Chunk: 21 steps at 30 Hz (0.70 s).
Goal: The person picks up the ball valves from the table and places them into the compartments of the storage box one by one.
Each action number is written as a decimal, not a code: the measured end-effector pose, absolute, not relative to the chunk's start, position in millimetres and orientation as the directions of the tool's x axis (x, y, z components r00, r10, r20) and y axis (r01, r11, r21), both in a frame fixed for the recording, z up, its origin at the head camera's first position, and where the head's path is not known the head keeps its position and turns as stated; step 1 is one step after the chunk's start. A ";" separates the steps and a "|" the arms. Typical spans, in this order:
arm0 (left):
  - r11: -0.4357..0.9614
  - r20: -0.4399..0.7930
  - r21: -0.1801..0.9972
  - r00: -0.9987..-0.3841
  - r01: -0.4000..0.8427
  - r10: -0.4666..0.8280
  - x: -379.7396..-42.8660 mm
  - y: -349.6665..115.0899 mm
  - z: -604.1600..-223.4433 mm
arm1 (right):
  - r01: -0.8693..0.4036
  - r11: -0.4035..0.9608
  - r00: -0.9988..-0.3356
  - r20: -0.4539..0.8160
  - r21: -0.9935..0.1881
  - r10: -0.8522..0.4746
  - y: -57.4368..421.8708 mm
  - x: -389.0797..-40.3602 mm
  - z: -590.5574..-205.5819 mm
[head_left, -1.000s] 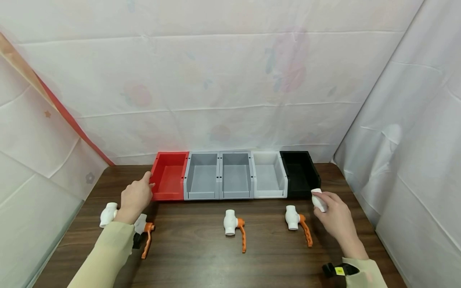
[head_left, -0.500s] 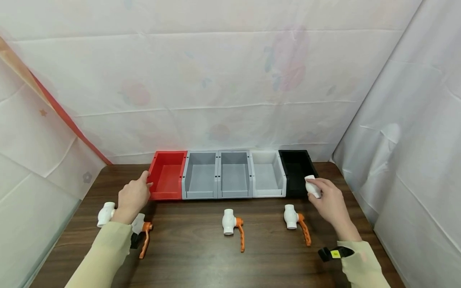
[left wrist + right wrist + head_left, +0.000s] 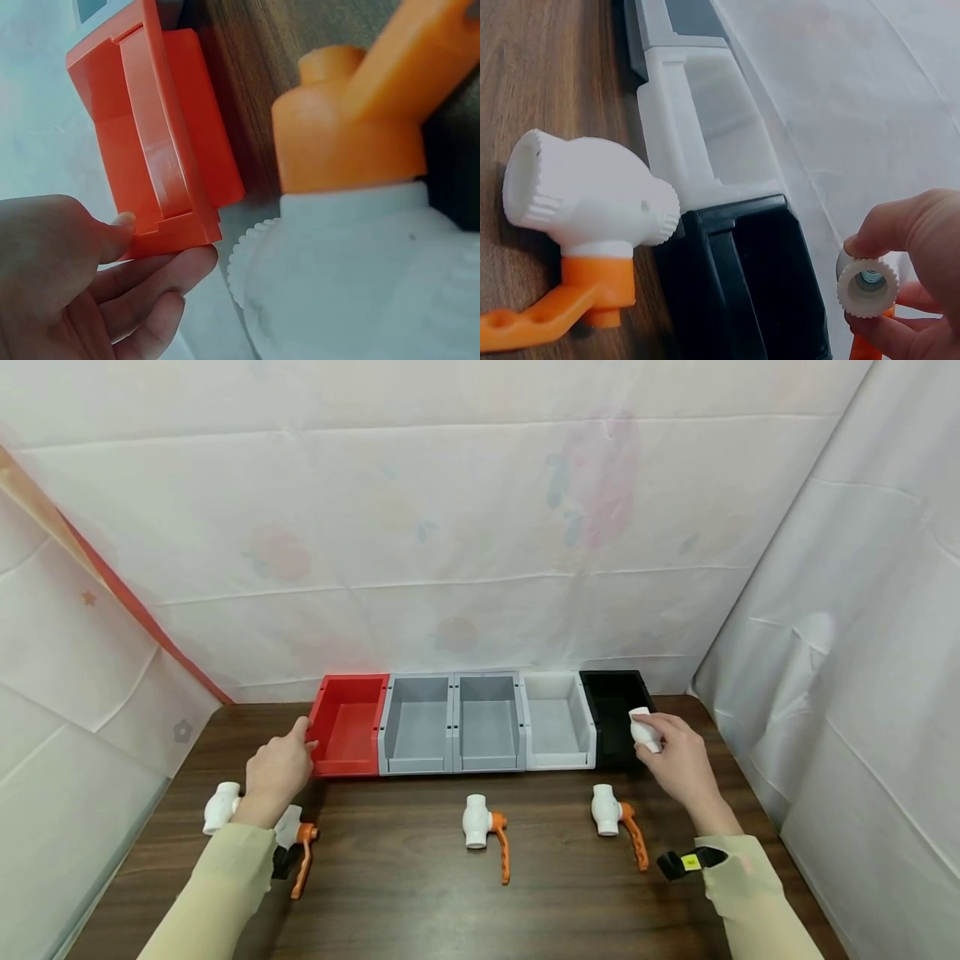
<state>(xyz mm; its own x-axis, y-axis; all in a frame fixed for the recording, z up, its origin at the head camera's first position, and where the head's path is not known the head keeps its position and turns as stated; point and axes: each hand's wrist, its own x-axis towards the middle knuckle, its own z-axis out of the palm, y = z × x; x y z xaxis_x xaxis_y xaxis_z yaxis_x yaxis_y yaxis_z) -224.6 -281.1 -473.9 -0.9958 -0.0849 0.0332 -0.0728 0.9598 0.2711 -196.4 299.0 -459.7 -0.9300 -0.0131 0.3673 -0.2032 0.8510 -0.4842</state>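
My right hand [image 3: 681, 764] pinches a white ball valve [image 3: 647, 732] between thumb and fingers, over the right side of the black bin [image 3: 613, 714]. In the right wrist view the held valve's ribbed round end [image 3: 868, 289] faces the camera, and part of its orange handle [image 3: 865, 347] shows below. My left hand [image 3: 279, 770] holds the side wall of the red bin [image 3: 347, 727]; in the left wrist view the thumb [image 3: 118, 234] lies on the inner side and the fingers [image 3: 161, 289] on the outer side.
Two grey bins [image 3: 420, 722] and a white bin [image 3: 558, 718] stand in a row between the red and black ones. Ball valves with orange handles lie in front, one in the middle [image 3: 477, 822], one at right [image 3: 606, 811]. Others lie by my left forearm, partly hidden [image 3: 222, 808].
My right hand has moved forward and slightly left with the ball valve, from in front of the black bin's corner to over the bin. The left hand stays on the red bin.
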 end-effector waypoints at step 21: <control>0.959 0.053 0.279 -0.996 -0.058 -0.075 -224.7 -282.7 -475.7 | -0.217 0.834 -0.939 0.343 -0.508 -0.035 283.7 -220.8 -452.5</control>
